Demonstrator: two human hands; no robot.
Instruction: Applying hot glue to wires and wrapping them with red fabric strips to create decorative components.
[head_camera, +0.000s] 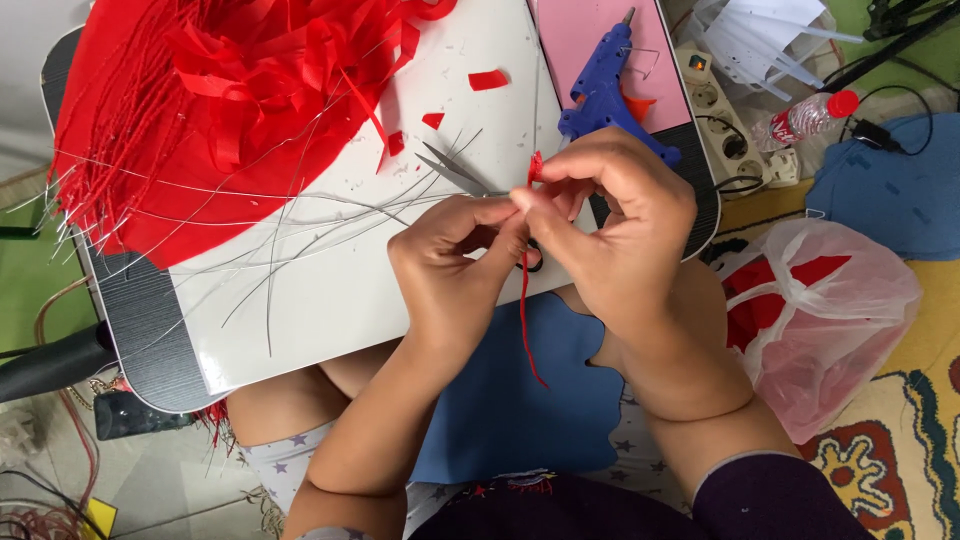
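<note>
Both hands, left hand (455, 250) and right hand (620, 215), pinch a red strip (527, 310); at 4 o'clock, a plastic bag (830, 310) holds red scraps

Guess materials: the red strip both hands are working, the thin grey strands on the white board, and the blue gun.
Red strip: likely paper or ribbon, matte; hangs limp, curls thinly.
Grey strands: probably metal wire; thin, springy curves, dull sheen.
Blue gun: moulded plastic, semi-gloss; looks like a glue gun.
Both hands, left and right, pinch the strip.
</note>
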